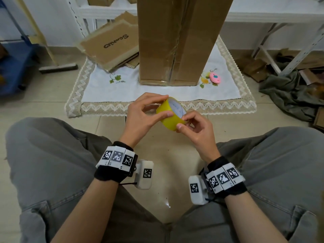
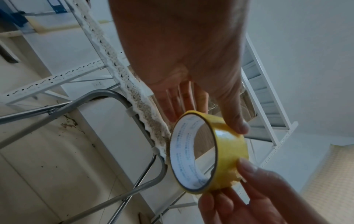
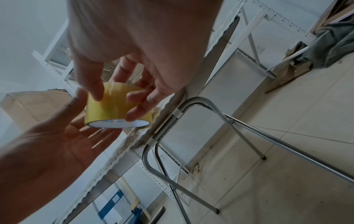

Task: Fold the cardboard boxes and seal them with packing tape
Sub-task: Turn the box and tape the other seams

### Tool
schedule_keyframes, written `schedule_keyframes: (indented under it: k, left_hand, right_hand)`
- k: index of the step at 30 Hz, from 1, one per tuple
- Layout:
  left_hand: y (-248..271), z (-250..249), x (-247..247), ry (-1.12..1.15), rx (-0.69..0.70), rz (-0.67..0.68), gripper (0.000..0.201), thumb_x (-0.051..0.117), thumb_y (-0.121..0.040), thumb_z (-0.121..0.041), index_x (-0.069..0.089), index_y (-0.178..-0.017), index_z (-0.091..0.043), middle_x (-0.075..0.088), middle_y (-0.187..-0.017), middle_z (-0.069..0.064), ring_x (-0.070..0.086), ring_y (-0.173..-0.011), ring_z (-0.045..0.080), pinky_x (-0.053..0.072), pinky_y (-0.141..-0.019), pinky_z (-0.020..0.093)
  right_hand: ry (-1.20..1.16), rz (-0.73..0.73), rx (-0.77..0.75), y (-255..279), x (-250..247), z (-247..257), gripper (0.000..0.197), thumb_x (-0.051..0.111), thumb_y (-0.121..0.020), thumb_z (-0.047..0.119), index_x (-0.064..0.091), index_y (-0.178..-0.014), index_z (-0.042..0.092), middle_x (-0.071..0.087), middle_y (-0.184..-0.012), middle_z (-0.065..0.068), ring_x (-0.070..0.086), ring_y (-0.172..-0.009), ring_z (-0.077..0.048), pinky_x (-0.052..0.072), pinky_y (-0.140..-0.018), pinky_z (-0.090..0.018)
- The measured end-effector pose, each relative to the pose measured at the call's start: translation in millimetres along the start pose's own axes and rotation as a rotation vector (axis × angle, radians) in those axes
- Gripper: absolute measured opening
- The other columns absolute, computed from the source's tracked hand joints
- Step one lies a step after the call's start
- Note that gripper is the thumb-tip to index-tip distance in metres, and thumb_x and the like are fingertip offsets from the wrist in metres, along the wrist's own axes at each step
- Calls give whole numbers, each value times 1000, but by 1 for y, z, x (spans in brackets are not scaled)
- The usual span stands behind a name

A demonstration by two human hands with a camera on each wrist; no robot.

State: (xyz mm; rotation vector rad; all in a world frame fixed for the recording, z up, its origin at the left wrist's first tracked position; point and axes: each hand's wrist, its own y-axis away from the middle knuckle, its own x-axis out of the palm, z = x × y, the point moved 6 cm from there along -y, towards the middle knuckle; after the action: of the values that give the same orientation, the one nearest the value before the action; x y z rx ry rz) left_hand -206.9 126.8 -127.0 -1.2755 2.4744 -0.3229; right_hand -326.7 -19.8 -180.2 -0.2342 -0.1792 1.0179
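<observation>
A yellow roll of packing tape (image 1: 171, 114) (image 2: 226, 150) (image 3: 113, 104) is held between both hands above my lap, just in front of the table's near edge. My left hand (image 1: 149, 109) grips it with thumb on the outer band and fingers over the top rim. My right hand (image 1: 191, 125) pinches the roll's lower right side, its thumb (image 2: 249, 168) pressed on the tape's surface. A tall folded cardboard box (image 1: 177, 39) stands upright on the table, a taped seam running down its front face.
The low table carries a white lace-edged cloth (image 1: 112, 88). Flattened cardboard boxes (image 1: 110, 44) lie at its back left, a pink round toy (image 1: 215, 78) at the right. A green cloth (image 1: 291, 92) and cardboard scraps lie on the floor right; white shelving stands behind.
</observation>
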Motion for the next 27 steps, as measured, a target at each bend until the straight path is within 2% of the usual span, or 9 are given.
schedule_keyframes:
  k: [4, 7, 12, 14, 17, 20, 23, 25, 27]
  left_hand:
    - [0, -1, -3, 66, -4, -14, 32, 83, -77, -8, 75, -109, -6, 68, -110, 9, 68, -104, 17, 55, -90, 28]
    - [1, 2, -5, 107, -18, -9, 26, 77, -83, -6, 75, -109, -6, 69, -110, 11, 68, -104, 21, 57, -92, 36]
    - [5, 20, 7, 69, -152, 152, 55, 81, -76, -34, 67, -127, -20, 68, -124, -1, 66, -114, 15, 53, -100, 34]
    - [9, 25, 14, 93, -224, 214, 65, 80, -73, -42, 62, -131, -19, 69, -123, 1, 67, -112, 11, 54, -95, 29]
    - [9, 23, 16, 139, -268, 236, 60, 74, -78, -39, 59, -128, -9, 68, -115, 2, 66, -102, 4, 52, -85, 19]
    - [13, 22, 22, 288, -362, 309, 64, 67, -77, -46, 55, -128, -9, 67, -117, 5, 67, -107, 13, 53, -89, 26]
    - [16, 23, 27, 369, -430, 332, 68, 62, -79, -53, 53, -129, -8, 68, -117, 11, 68, -105, 26, 54, -89, 39]
    - [15, 25, 28, 400, -482, 318, 80, 57, -79, -60, 51, -132, -1, 68, -120, 20, 66, -105, 38, 53, -93, 48]
    - [15, 27, 28, 414, -532, 292, 88, 52, -76, -68, 51, -133, -1, 65, -122, 27, 62, -111, 46, 50, -95, 50]
  right_hand:
    - [-5, 0, -3, 1, 0, -1, 15, 76, -80, 19, 63, -86, 15, 58, -91, -5, 50, -79, -52, 50, -70, -68]
    - [-1, -3, 0, 1, 0, 0, 16, 76, -79, 21, 62, -85, 14, 57, -89, -4, 49, -76, -52, 49, -68, -68]
    - [-32, 16, 18, 2, 3, 4, 21, 75, -79, 22, 59, -86, 10, 54, -84, 2, 46, -74, -28, 50, -68, -67]
    - [-52, 22, 27, 3, 4, 8, 24, 75, -78, 24, 57, -84, 9, 51, -82, -3, 45, -74, -26, 51, -67, -58]
    - [-117, 42, 38, 3, 5, 13, 26, 74, -78, 24, 55, -83, 6, 48, -81, -9, 49, -74, -23, 54, -63, -39]
    - [-184, 79, 45, 3, 8, 14, 22, 73, -80, 21, 57, -83, 6, 53, -80, -6, 55, -75, -21, 55, -64, -33]
    - [-236, 112, 49, 2, 10, 14, 19, 69, -84, 16, 59, -89, 1, 57, -87, -14, 63, -77, -26, 57, -67, -35]
    - [-243, 147, 46, 1, 9, 13, 10, 62, -89, 2, 60, -97, -3, 58, -97, -19, 62, -84, -33, 57, -71, -36]
    - [-212, 162, 35, 0, 9, 11, 19, 53, -89, -18, 60, -103, -8, 58, -104, -21, 60, -89, -35, 57, -73, -37]
